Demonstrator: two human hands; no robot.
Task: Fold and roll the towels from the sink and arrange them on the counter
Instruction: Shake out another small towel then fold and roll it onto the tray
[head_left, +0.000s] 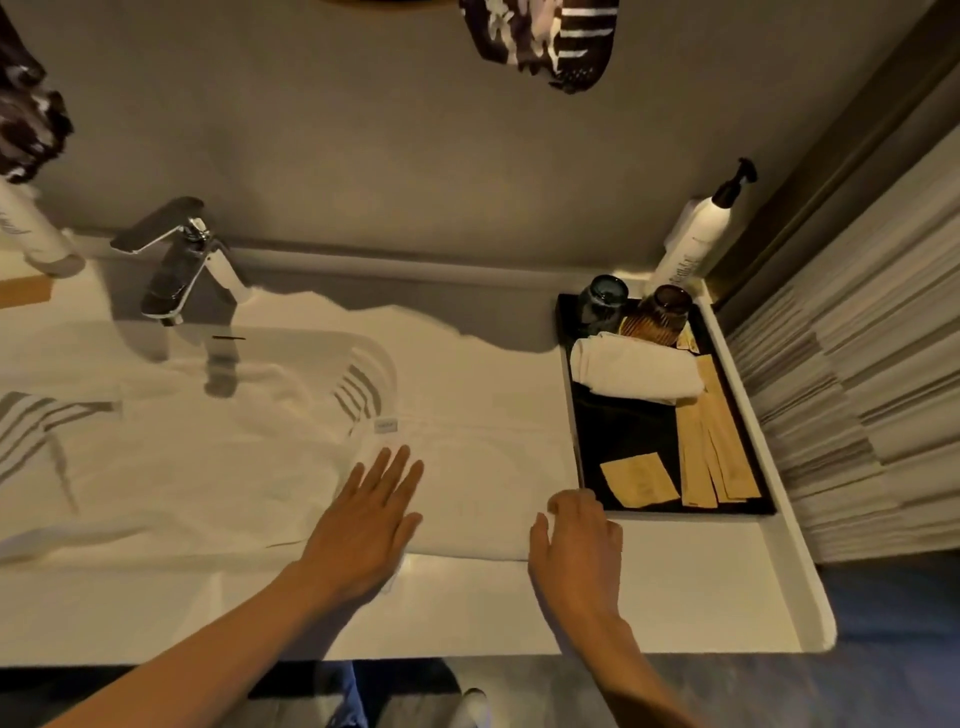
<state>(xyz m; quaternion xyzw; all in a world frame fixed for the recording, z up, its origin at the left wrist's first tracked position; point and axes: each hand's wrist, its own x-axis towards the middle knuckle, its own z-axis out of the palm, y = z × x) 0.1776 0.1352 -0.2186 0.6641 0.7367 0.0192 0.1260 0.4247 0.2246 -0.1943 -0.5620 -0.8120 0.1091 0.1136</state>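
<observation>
the white towel (467, 483) lies spread flat on the counter (675, 582), between the sink (291, 353) and the black tray (623, 441), its left portion trailing toward the basin where more white cloth is bunched. judged from its look, it is soft, light terry with no stiffness: it will drape and slump if lifted by one point, grips the counter rather than slides, and carries no risk of breakage. best taken by an edge or corner, pinched, with the flat of the other hand pinning the body so the fold stays square. the left hand (363, 525) rests palm down on the towel, fingers straight and spread, holding nothing. the right hand (576, 540) sits at the towel's right near corner, just beside the tray's corner, fingers bent downward onto the edge; whether they actually pinch the cloth cannot be told from this view. the towel thus lies under the left palm and forward and left of the right fingers. one rolled towel (634, 371) already lies in the tray, beside two tumblers and paper sachets. the present towel is not yet rolled.
</observation>
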